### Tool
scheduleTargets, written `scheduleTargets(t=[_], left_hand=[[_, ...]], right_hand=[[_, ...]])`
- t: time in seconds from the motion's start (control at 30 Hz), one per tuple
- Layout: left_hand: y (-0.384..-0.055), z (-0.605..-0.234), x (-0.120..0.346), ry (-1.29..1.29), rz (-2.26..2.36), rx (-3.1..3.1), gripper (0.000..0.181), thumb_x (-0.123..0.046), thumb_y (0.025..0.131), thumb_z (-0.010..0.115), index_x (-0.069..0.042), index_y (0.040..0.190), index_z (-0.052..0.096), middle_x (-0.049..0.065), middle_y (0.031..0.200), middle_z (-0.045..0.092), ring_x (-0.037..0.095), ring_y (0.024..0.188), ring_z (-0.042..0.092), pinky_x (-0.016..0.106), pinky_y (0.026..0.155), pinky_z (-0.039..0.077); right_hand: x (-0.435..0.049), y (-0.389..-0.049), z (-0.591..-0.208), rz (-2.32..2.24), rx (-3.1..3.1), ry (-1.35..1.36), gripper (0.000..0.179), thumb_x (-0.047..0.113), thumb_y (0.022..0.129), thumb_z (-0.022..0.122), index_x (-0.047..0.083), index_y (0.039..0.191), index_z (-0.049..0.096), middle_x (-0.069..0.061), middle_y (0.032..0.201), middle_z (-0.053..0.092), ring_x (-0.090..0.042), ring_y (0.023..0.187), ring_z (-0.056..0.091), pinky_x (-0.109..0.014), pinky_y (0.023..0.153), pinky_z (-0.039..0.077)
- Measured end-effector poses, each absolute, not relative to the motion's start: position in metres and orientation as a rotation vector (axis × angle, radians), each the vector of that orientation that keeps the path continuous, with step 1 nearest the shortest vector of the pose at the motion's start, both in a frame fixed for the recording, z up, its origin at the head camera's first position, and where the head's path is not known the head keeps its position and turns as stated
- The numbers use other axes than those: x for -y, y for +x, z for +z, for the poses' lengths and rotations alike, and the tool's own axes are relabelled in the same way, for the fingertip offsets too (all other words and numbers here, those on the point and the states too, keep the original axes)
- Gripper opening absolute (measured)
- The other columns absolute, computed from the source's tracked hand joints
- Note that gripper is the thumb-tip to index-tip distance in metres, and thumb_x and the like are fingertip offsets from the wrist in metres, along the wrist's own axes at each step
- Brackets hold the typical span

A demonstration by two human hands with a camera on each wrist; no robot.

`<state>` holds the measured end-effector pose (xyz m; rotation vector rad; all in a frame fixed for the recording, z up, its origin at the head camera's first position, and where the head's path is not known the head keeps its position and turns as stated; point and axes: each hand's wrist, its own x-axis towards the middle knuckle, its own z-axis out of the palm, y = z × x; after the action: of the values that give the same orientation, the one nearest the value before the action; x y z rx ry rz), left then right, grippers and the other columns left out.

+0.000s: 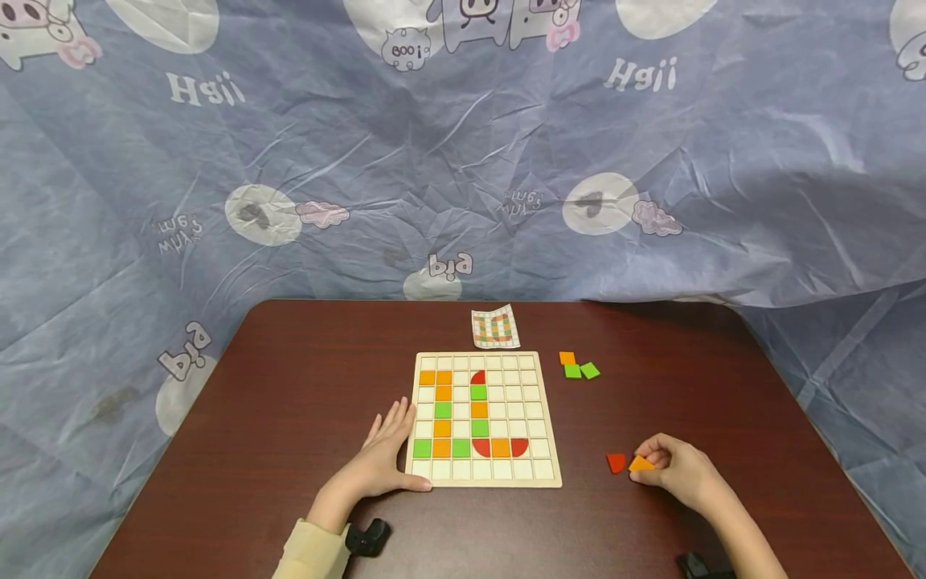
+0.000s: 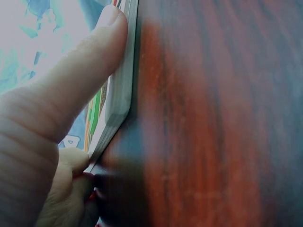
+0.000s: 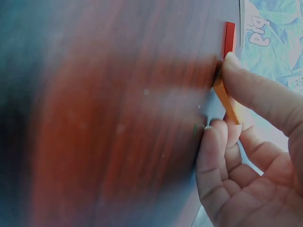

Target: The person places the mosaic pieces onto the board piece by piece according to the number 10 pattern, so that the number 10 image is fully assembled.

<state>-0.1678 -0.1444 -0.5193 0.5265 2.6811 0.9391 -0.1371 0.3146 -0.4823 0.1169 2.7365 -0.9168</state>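
A pale square grid board [image 1: 542,469] lies on the table, with orange and green square tiles and red quarter-round pieces set in some of its cells. My left hand [image 1: 379,462] rests at its left side, fingers stretched along that edge and thumb [image 2: 102,45] across the near left corner. To the right of the board, my right hand [image 1: 683,474] pinches an orange square tile [image 1: 641,464] between thumb and fingers. In the right wrist view that tile [image 3: 227,101] is tilted against the tabletop. Just left of it lies a red quarter-round piece [image 1: 616,462].
Beyond the board lies a small paper sheet [image 1: 495,328] printed with a coloured grid pattern. Two green tiles [image 1: 573,371] and an orange tile [image 1: 567,358] sit right of the board's far corner. A patterned blue-grey cloth [image 1: 434,145] hangs behind the dark brown table [image 1: 325,362].
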Motion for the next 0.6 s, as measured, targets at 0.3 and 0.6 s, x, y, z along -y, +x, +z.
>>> scheduleTargets(t=[0.3, 0.6], left_hand=[[-0.167, -0.518, 0.144, 0.521, 0.944, -2.675, 0.126, -0.045, 0.066, 0.090, 0.001, 0.156, 0.016, 0.020, 0.165, 0.006, 0.036, 0.154, 0.004, 0.060, 0.122, 0.002], [-0.168, -0.519, 0.144, 0.526, 0.936, -2.681, 0.125, -0.046, 0.066, 0.089, 0.001, 0.156, 0.016, 0.020, 0.165, 0.005, 0.035, 0.154, 0.004, 0.059, 0.122, 0.003]], right_hand=[[-0.318, -0.139, -0.482, -1.057, -2.683, 0.116, 0.031, 0.025, 0.081, 0.080, 0.004, 0.101, 0.067, -0.003, 0.092, 0.067, -0.010, 0.079, 0.060, -0.022, 0.065, 0.050], [-0.299, -0.150, -0.478, -1.491, -2.429, 0.137, 0.040, 0.022, 0.089, 0.074, -0.006, 0.113, 0.060, -0.005, 0.096, 0.072, -0.011, 0.082, 0.069, -0.024, 0.075, 0.057]])
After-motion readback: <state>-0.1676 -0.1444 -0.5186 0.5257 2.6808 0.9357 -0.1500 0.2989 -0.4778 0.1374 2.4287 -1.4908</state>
